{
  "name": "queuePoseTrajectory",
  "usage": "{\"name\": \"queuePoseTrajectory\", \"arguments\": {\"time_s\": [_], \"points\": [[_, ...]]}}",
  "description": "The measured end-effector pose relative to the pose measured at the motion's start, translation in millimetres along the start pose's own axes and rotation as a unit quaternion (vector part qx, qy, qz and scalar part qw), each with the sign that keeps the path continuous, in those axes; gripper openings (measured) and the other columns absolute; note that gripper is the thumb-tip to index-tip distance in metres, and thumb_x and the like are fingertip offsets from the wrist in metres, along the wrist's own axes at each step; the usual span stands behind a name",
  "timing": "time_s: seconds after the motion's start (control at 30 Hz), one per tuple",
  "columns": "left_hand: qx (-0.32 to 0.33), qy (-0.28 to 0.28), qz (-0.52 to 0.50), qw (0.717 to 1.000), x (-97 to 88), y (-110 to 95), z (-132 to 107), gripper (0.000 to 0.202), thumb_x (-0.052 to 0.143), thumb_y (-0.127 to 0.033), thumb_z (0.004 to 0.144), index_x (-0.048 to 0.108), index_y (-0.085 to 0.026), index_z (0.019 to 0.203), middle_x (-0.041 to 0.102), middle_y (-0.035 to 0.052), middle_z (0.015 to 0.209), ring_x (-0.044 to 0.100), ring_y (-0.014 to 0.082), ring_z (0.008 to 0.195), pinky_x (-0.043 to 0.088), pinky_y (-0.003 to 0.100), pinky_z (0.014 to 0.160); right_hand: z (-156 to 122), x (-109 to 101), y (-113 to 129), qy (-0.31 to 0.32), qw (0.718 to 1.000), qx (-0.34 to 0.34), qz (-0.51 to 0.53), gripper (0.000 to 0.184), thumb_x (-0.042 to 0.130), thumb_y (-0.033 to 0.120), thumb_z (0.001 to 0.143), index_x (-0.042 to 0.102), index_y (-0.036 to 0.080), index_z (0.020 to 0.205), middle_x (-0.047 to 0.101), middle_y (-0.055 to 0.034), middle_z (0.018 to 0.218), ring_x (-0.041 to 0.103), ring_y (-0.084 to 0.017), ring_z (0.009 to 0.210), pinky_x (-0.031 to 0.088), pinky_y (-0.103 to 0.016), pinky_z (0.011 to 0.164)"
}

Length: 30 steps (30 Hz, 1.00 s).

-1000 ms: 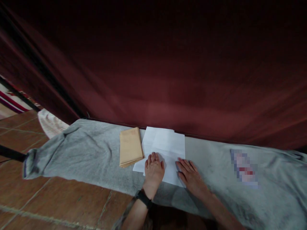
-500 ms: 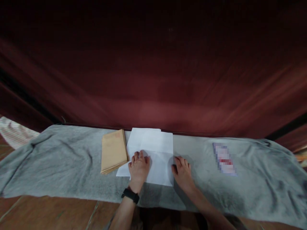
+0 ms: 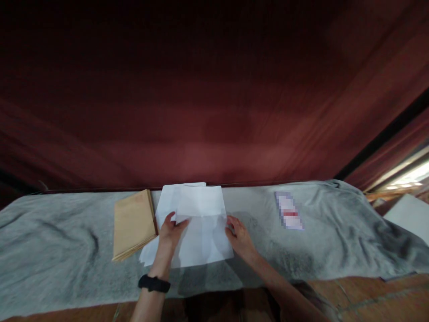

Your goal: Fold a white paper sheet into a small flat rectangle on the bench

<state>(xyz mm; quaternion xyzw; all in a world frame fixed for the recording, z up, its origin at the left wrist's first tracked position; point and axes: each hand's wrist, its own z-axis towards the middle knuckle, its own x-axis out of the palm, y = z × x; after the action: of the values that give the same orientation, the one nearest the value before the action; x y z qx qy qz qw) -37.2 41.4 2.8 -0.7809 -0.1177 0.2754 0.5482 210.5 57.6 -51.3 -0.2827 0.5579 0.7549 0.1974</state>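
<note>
A white sheet of paper [image 3: 204,239] with crease lines lies on top of other white sheets [image 3: 166,199] on a grey blanket. My left hand [image 3: 170,232], with a black band on its wrist, is at the sheet's left edge, its thumb over the paper and its fingers curled at the edge. At the right edge, my right hand [image 3: 239,237] has thumb and fingers closed on the border of the same sheet. Just left of the papers lies a stack of tan envelopes [image 3: 134,223].
To the right on the grey blanket [image 3: 321,241] lies a pixelated purple-and-white slip [image 3: 289,212] with a red band. A dark red cloth [image 3: 214,125] rises along the back edge. Brown floor tiles [image 3: 375,295] show at the front right, and a white panel [image 3: 410,217] at the far right.
My left hand has gone from lying flat on the paper to its left edge. My right hand has closed at the right edge. The view has turned right, and the top sheet has shifted over the others.
</note>
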Motion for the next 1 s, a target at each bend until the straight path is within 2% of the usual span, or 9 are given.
{"name": "queuePoseTrajectory", "arguments": {"time_s": [0.13, 0.27, 0.37, 0.43, 0.5, 0.6, 0.67, 0.9, 1.0], "points": [[-0.051, 0.099, -0.156, 0.981, 4.9, -4.6, -15.2, 0.032, 0.082, -0.02, 0.058, 0.069, -0.015, 0.087, 0.074, 0.0021, 0.071, 0.067, 0.0179, 0.061, 0.052, 0.026, 0.061, -4.4, -13.7, -6.7, 0.0, 0.998, 0.039, 0.045, 0.039, 0.047, 0.021, 0.09, 0.063, 0.025, 0.125, 0.069, -0.0067, 0.11, 0.067, -0.02, 0.088, 0.054, -0.032, 0.081], [-0.13, 0.159, -0.213, 0.955, 13.7, -19.1, -37.1, 0.035, 0.08, -0.016, 0.053, 0.069, -0.014, 0.087, 0.074, 0.0024, 0.073, 0.068, 0.0188, 0.06, 0.054, 0.028, 0.061, -6.5, -28.9, -16.6, -0.031, 0.994, 0.075, 0.076, 0.037, 0.052, 0.029, 0.09, 0.065, 0.023, 0.124, 0.068, -0.0098, 0.116, 0.067, -0.023, 0.095, 0.053, -0.037, 0.089], [-0.156, 0.184, -0.245, 0.939, 20.8, -33.0, -49.6, 0.032, 0.076, -0.014, 0.054, 0.068, -0.015, 0.085, 0.074, 0.0012, 0.075, 0.069, 0.0186, 0.063, 0.054, 0.028, 0.063, -7.3, -41.7, -21.6, -0.044, 0.977, 0.144, 0.154, 0.043, 0.058, 0.042, 0.088, 0.064, 0.022, 0.125, 0.067, -0.0118, 0.121, 0.067, -0.025, 0.097, 0.053, -0.04, 0.092], [-0.164, 0.199, -0.259, 0.931, 24.7, -41.2, -56.4, 0.029, 0.073, -0.015, 0.055, 0.068, -0.015, 0.083, 0.074, 0.001, 0.076, 0.071, 0.0201, 0.067, 0.055, 0.029, 0.064, -7.7, -51.7, -22.9, -0.034, 0.943, 0.213, 0.255, 0.047, 0.062, 0.05, 0.086, 0.064, 0.022, 0.123, 0.068, -0.0105, 0.119, 0.067, -0.025, 0.1, 0.053, -0.038, 0.089], [-0.163, 0.223, -0.27, 0.922, 28.4, -47.2, -62.0, 0.029, 0.073, -0.016, 0.054, 0.068, -0.015, 0.083, 0.075, 0.0015, 0.076, 0.072, 0.0228, 0.072, 0.055, 0.03, 0.066, -7.6, -62.1, -22.7, 0.006, 0.886, 0.269, 0.377, 0.045, 0.064, 0.055, 0.084, 0.065, 0.022, 0.114, 0.072, -0.0076, 0.108, 0.068, -0.023, 0.094, 0.055, -0.034, 0.08], [-0.154, 0.248, -0.284, 0.913, 34.3, -50.6, -66.7, 0.03, 0.072, -0.017, 0.051, 0.07, -0.016, 0.081, 0.075, 0.0013, 0.077, 0.073, 0.0257, 0.077, 0.057, 0.033, 0.07, -5.9, -75.6, -19.4, 0.093, 0.8, 0.309, 0.505, 0.037, 0.066, 0.054, 0.083, 0.066, 0.02, 0.097, 0.07, -0.0023, 0.083, 0.065, -0.017, 0.071, 0.051, -0.028, 0.064], [-0.155, 0.252, -0.286, 0.911, 38.6, -48.6, -66.7, 0.027, 0.072, -0.018, 0.05, 0.07, -0.016, 0.078, 0.075, 0.0009, 0.076, 0.073, 0.0263, 0.078, 0.057, 0.034, 0.072, -4.7, -82.1, -15.4, 0.126, 0.768, 0.313, 0.543, 0.032, 0.069, 0.049, 0.081, 0.066, 0.019, 0.091, 0.068, -0.0001, 0.075, 0.062, -0.016, 0.065, 0.049, -0.027, 0.061], [-0.138, 0.26, -0.271, 0.916, 54.7, -34.1, -58.6, 0.026, 0.074, -0.022, 0.051, 0.07, -0.016, 0.075, 0.074, 0.0017, 0.073, 0.072, 0.0262, 0.077, 0.058, 0.036, 0.075, -7.2, -97.0, -4.3, 0.084, 0.744, 0.285, 0.599, 0.035, 0.081, 0.039, 0.067, 0.07, 0.019, 0.093, 0.073, -0.0019, 0.084, 0.065, -0.018, 0.074, 0.053, -0.03, 0.072], [-0.037, 0.244, -0.176, 0.953, 61.8, -30.0, -50.0, 0.029, 0.071, -0.035, 0.065, 0.072, -0.016, 0.087, 0.077, 0.0066, 0.086, 0.073, 0.0289, 0.086, 0.058, 0.041, 0.08, -6.1, -101.6, -10.3, 0.051, 0.769, 0.27, 0.577, 0.035, 0.083, 0.033, 0.059, 0.071, 0.018, 0.089, 0.073, -0.002, 0.078, 0.065, -0.019, 0.069, 0.052, -0.031, 0.071]]}}
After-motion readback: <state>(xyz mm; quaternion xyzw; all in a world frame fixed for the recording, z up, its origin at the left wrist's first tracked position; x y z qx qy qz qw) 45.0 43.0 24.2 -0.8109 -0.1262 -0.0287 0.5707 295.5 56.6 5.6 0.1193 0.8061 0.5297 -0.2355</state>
